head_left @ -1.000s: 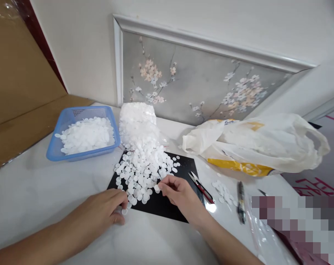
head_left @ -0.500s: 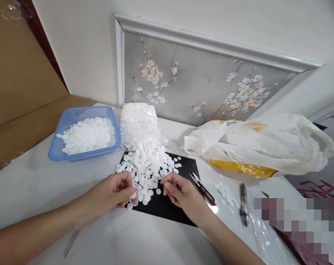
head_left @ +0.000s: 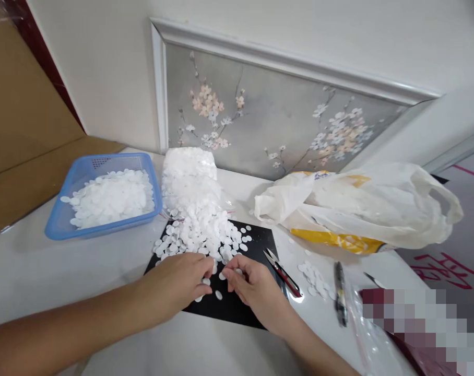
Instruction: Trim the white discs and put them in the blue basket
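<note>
Small white discs lie in a loose pile on a black mat, spilling from a clear plastic bag. At the pile's near edge, my left hand has its thumb and forefinger apart, with a few discs lying around the gap. Close beside it, my right hand has thumb and forefinger pinched together at a white disc. Its other fingers are curled under and partly hidden.
A blue basket of white discs stands left. Thread snips lie at the mat's right edge, near scattered discs and a pen. A white and yellow carrier bag lies behind, before a framed flower picture.
My left hand has moved right, over the mat, and its fingers have parted from the disc at its fingertips. My right hand has closed its pinch near it. The view has shifted slightly.
</note>
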Demonstrator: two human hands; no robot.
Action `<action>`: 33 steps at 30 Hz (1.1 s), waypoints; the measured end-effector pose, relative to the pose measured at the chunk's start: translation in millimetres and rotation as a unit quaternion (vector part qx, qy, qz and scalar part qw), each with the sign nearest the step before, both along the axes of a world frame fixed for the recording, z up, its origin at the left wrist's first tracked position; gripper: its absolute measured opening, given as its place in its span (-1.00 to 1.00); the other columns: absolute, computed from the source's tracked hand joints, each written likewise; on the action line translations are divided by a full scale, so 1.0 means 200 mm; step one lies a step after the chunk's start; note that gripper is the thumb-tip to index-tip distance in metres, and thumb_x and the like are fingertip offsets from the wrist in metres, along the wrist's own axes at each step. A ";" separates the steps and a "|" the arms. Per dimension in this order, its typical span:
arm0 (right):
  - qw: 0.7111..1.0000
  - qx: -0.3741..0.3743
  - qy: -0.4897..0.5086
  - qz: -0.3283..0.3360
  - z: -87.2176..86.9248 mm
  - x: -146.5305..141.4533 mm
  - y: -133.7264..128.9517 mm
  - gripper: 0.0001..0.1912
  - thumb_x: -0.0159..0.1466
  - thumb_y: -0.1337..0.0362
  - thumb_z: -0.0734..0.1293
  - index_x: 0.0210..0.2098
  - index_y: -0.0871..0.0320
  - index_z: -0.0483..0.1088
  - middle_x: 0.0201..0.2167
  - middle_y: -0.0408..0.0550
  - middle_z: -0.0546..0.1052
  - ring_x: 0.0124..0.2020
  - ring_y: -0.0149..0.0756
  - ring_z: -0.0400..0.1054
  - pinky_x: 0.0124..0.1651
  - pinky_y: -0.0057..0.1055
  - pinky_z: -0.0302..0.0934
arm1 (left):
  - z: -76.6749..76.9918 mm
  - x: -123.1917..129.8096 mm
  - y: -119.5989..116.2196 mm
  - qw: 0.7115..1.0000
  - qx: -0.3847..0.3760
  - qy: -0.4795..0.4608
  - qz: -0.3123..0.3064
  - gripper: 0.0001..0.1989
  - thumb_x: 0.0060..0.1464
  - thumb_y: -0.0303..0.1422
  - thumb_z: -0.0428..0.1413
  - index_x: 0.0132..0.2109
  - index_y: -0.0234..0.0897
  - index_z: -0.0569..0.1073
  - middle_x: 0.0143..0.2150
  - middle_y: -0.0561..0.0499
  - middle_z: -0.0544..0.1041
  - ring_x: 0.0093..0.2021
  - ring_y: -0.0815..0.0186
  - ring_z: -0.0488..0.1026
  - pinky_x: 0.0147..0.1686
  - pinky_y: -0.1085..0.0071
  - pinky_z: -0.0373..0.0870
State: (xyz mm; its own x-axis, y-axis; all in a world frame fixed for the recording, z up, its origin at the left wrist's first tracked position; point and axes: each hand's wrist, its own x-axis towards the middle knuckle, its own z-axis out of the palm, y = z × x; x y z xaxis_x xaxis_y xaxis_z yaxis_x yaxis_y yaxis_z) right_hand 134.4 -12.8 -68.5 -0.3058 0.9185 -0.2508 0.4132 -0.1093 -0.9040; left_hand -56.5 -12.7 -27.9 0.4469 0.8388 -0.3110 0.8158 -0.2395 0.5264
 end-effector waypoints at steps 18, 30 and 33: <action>0.992 0.078 -0.047 0.083 0.02 0.01 -0.05 -0.96 0.16 0.36 0.36 -0.40 0.10 0.45 -0.44 -0.15 0.44 -0.47 -0.36 0.29 -0.41 -0.43 0.10 | -0.04 -0.06 0.06 0.866 -0.260 -0.367 0.220 -0.72 0.05 -0.18 0.09 -0.43 -0.23 0.21 -0.50 0.06 0.51 -0.59 0.47 0.28 -0.64 0.55 0.03; 0.980 -0.121 0.159 -0.008 0.03 0.01 -0.03 -0.78 0.21 0.18 0.31 -0.48 0.12 0.23 -0.60 -0.20 0.40 -0.67 -0.51 0.00 -0.61 -0.50 -0.16 | 0.01 -0.09 0.10 0.822 -0.251 -0.451 0.240 -0.89 -0.06 -0.43 0.08 -0.34 -0.24 0.27 -0.47 0.08 0.47 -0.53 0.44 0.31 -0.58 0.52 0.07; 0.941 -0.184 0.280 -0.035 0.07 0.02 0.01 -0.71 0.10 0.13 0.43 -0.43 0.14 0.27 -0.51 -0.14 0.45 -0.62 -0.53 0.04 -0.58 -0.51 -0.22 | 0.01 -0.10 0.11 0.841 -0.243 -0.429 0.224 -0.90 0.04 -0.32 0.03 -0.28 -0.25 0.35 -0.54 0.15 0.33 -0.58 0.46 0.17 -0.59 0.50 -0.01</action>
